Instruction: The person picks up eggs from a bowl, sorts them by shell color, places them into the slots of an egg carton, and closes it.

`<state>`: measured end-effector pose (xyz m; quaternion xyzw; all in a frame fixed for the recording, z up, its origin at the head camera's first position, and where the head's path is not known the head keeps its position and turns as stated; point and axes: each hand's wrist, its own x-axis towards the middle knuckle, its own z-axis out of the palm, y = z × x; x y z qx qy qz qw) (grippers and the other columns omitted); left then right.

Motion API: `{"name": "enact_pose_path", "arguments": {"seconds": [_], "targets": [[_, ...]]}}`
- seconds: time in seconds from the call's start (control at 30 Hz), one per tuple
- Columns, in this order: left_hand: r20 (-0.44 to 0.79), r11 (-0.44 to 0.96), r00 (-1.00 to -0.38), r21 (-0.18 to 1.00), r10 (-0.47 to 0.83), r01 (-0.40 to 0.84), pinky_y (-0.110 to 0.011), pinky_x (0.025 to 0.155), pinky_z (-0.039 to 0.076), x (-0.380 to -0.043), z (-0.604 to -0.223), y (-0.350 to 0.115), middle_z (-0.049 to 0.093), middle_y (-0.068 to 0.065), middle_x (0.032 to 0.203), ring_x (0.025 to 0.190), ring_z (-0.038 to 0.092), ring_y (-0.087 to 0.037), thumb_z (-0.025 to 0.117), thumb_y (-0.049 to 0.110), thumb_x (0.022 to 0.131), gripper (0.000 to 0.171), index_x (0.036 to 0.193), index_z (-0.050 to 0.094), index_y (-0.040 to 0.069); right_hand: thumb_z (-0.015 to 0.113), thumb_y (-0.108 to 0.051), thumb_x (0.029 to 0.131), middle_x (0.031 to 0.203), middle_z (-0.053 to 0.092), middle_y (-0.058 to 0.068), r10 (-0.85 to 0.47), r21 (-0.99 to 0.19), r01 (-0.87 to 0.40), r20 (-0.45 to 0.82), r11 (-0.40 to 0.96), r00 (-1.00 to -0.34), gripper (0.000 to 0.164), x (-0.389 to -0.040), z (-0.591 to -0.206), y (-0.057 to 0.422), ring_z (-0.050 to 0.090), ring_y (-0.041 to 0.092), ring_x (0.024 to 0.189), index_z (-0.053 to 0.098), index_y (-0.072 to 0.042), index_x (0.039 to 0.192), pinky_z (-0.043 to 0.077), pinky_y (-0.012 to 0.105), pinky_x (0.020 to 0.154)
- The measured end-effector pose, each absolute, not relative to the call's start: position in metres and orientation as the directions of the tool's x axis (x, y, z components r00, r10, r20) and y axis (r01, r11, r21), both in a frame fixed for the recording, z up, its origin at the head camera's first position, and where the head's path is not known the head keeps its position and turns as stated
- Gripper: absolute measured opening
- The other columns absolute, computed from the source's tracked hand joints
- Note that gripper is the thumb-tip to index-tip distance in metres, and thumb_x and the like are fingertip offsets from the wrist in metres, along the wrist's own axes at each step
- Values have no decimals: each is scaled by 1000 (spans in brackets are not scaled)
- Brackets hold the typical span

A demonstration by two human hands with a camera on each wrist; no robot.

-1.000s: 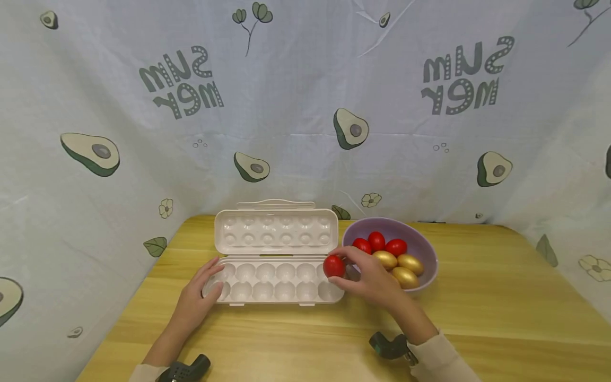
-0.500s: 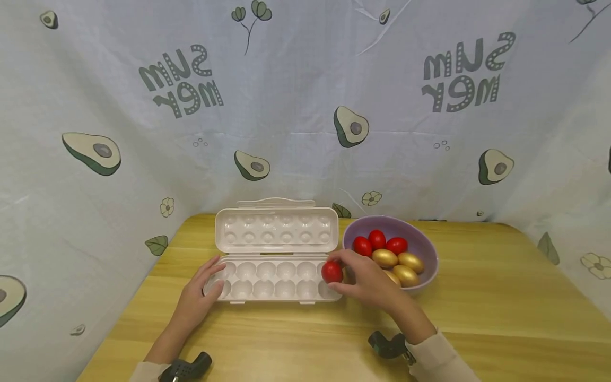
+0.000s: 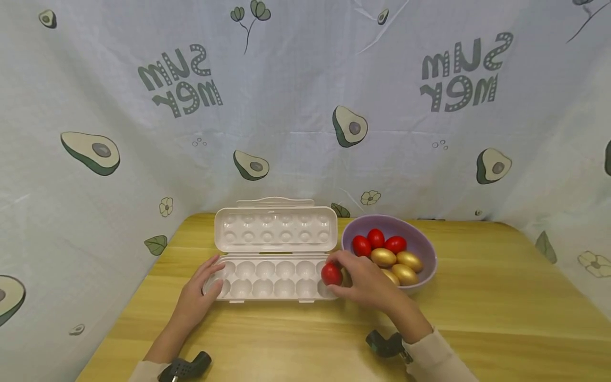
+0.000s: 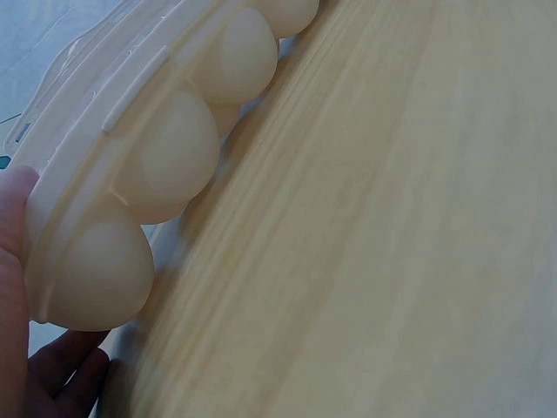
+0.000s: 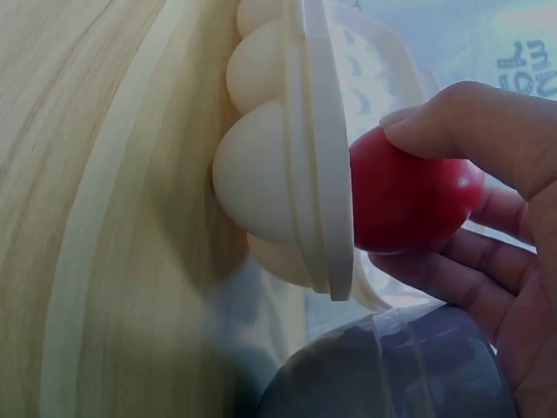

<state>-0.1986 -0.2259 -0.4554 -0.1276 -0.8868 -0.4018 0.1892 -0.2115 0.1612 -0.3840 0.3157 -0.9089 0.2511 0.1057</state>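
A cream plastic egg carton (image 3: 262, 288) lies on the table with its lid (image 3: 277, 245) raised behind it, its cups in two rows. My left hand (image 3: 197, 297) holds the carton's left end; in the left wrist view the thumb (image 4: 14, 218) lies at the rim and the fingers are by the end. My right hand (image 3: 360, 278) pinches a red egg (image 3: 331, 274) between thumb and fingers over the right-end cups. In the right wrist view the egg's lower part is hidden behind the carton's rim (image 5: 335, 174).
Close to the carton's right side stands a purple bowl (image 3: 422, 249). Inside it are several red eggs (image 3: 375, 238) and gold eggs (image 3: 409, 260); my right hand hides part of it. A patterned cloth (image 3: 286, 106) hangs behind the wooden table (image 3: 477, 292).
My right hand has lowered the red egg slightly toward the front right-end cup. The left hand has stayed at the carton's left end.
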Motion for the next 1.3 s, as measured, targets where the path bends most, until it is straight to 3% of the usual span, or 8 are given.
{"name": "enact_pose_path", "arguments": {"seconds": [0.2,0.3,0.43,0.57,0.83,1.0,1.1,1.3], "targets": [[416,654,-907,667,70,357,-20,100,26,-197,-454,-226,36,4,140,127,33,-21,57,21,89,32,120,56,15,70,-35,74,90,54,-23,-525,-388,-624,338,678,-781,37,-211,-384,160,53,6,71,51,-30,105,45,18,66],[419,654,-905,665,72,360,-16,100,24,-197,-454,-226,37,3,140,128,33,-22,57,20,88,32,120,56,15,71,-34,73,90,54,-22,-540,-371,-635,335,678,-772,37,-211,-385,160,53,6,72,53,-30,105,45,18,66],[430,646,-900,667,74,372,-6,96,18,-197,-454,-226,37,3,140,128,33,-23,57,19,88,33,120,56,15,71,-35,73,100,57,-21,-580,-317,-666,329,676,-745,41,-211,-386,160,54,3,86,57,-27,111,45,26,79],[430,640,-900,671,76,374,-5,96,18,-197,-454,-225,37,2,140,128,33,-23,57,19,88,33,121,56,15,70,-37,74,110,56,-20,-598,-271,-677,323,684,-733,44,-210,-386,159,51,0,98,58,-28,116,42,35,87],[419,654,-905,663,77,363,-31,102,28,-198,-455,-226,36,3,141,128,32,-23,56,20,89,32,121,56,15,69,-36,75,98,59,-18,-603,-217,-688,349,693,-718,33,-208,-387,157,51,1,86,62,-26,106,44,31,80],[423,650,-903,667,73,365,-12,99,21,-198,-455,-226,36,3,141,129,32,-23,57,20,88,32,120,56,15,68,-36,76,97,59,-17,-596,-208,-681,352,702,-722,30,-207,-388,157,51,1,86,62,-26,103,45,32,81],[427,646,-901,669,72,369,-9,98,18,-198,-456,-226,36,3,141,129,32,-24,57,19,88,32,120,56,15,68,-36,76,97,59,-18,-593,-203,-678,353,707,-724,29,-207,-388,156,50,1,86,62,-26,103,45,31,81],[420,665,-904,654,77,360,-32,103,28,-198,-455,-225,36,2,141,128,32,-23,56,22,89,38,127,51,15,68,-37,76,96,59,-18,-590,-197,-676,358,710,-724,28,-207,-388,156,50,0,85,63,-27,102,45,30,79]]}}
